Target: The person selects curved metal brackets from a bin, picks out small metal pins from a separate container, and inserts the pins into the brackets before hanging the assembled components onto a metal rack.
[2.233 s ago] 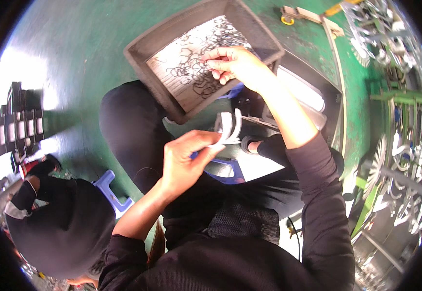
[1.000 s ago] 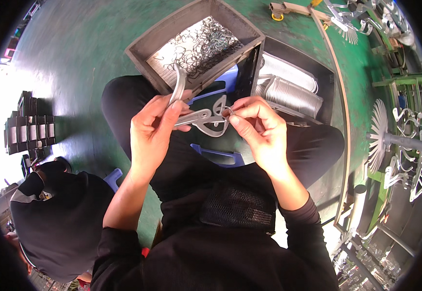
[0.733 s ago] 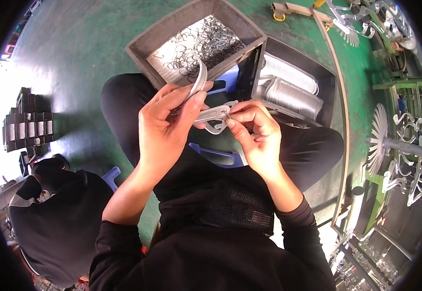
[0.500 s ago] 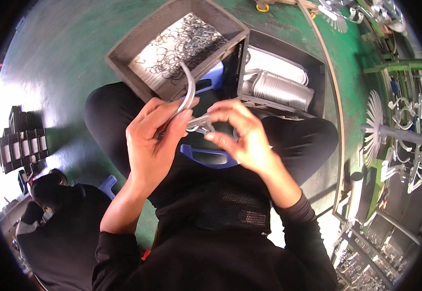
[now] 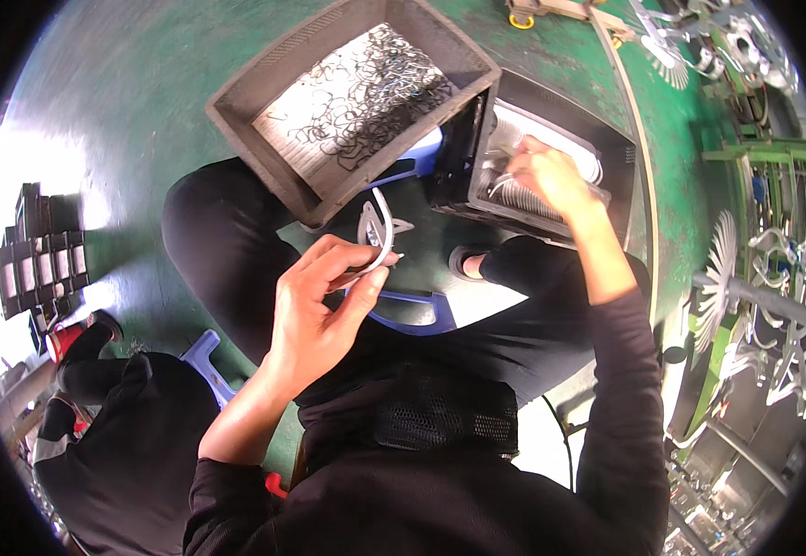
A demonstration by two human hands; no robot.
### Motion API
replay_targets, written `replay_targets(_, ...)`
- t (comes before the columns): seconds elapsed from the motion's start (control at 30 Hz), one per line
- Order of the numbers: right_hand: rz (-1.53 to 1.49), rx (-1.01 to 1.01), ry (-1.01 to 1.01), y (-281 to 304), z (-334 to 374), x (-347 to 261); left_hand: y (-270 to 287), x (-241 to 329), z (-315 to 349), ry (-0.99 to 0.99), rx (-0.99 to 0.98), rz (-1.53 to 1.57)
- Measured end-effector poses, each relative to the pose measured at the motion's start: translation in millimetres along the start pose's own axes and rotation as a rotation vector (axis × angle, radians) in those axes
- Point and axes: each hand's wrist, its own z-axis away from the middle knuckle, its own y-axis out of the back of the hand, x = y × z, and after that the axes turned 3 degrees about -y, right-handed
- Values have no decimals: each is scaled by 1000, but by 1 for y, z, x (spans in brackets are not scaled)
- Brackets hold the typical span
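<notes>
left hand [image 5: 320, 301] pinching, right hand [image 5: 551, 176] at a black bin [image 5: 618, 159]

a person in black [image 5: 144, 440], far left; a curved silver strip [image 5: 386, 221] between the left thumb and fingers, near a grey bin [image 5: 236, 109] of wire hooks [image 5: 375, 97]; the right hand, blurred, over stacked silver pieces [image 5: 522, 197], its grip impossible to tell.

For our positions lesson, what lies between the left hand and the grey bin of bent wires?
In the head view: a held curved silver strip, a silver bracket and part of the dark trouser leg.
</notes>
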Motion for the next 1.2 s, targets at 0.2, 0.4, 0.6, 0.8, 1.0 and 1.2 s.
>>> replay_targets(0.2,-786,73,-448,55,24,-68,-4,-10,-1,91,42,58)
replay_targets(0.4,-1450,-24,-469,67,44,-167,-8,-19,-7,-53,-115,118)
replay_targets(0.6,-1494,45,-455,50,39,-205,-5,-17,-16,-120,-287,-23)
replay_targets(0.8,-870,-46,-274,62,17,-213,-7,-35,-11,-163,-283,82)
replay_targets(1.0,-749,-140,-140,73,-15,-210,0,-47,-20,-179,-325,88)
replay_targets(1.2,-802,-161,-300,84,-76,-186,8,-53,-14,-119,-291,152)
